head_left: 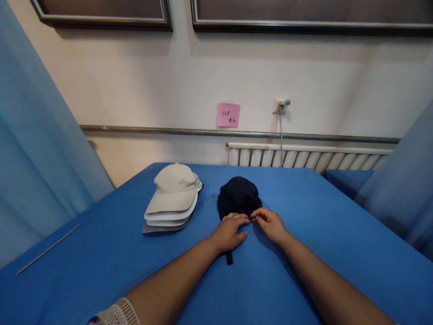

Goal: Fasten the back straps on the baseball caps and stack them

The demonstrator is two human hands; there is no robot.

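A dark navy cap (238,195) lies on the blue-covered table in front of me, with its back edge turned towards me. My left hand (230,232) rests at the cap's near edge, its fingers bent over it and the thumb apart below. The thumb and fingers of my right hand (269,223) pinch the near right edge, close to a small shiny piece between the hands. A dark strap end (229,258) hangs out under my left hand onto the cloth. The fingers partly hide the cap's opening.
Left of the navy cap stands a stack of several caps, with a beige cap (175,187) on top. A thin stick (49,249) lies near the table's left edge. Blue curtains (37,135) hang at both sides. Behind are a radiator (304,155) and a pink note (228,114).
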